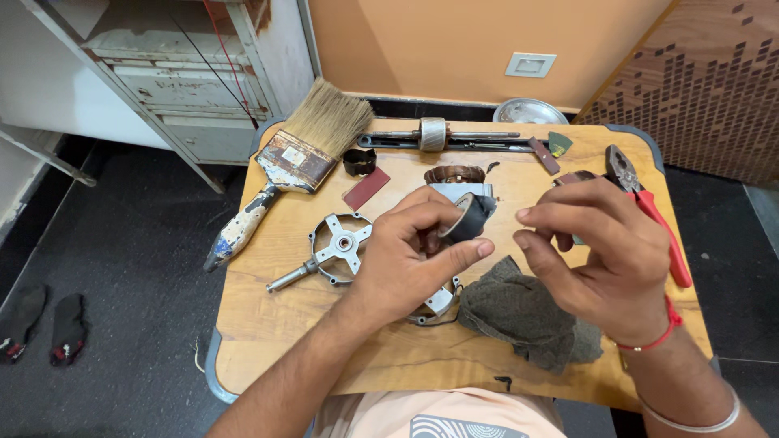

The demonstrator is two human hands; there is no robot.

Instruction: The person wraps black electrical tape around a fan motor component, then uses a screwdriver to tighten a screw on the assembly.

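Above wooden table point(268, 324) — left hand point(406, 259) pinching black tape roll point(468, 217).

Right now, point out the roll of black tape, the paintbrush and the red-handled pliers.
roll of black tape point(466, 217), head view, on its outer band.
paintbrush point(294, 160), head view, on the worn ferrule below the bristles.
red-handled pliers point(659, 221), head view, on the red handle.

The left hand point(406, 259) pinches a small black roll of tape point(466, 217) between fingers and thumb. The right hand point(604, 251) hovers just beside it, fingers curled and empty. Below the right hand lies a crumpled grey-green cloth point(527, 312); beyond it, red-handled pliers point(649, 207). Beside the left hand sits a round metal motor cover with a shaft point(337, 243).
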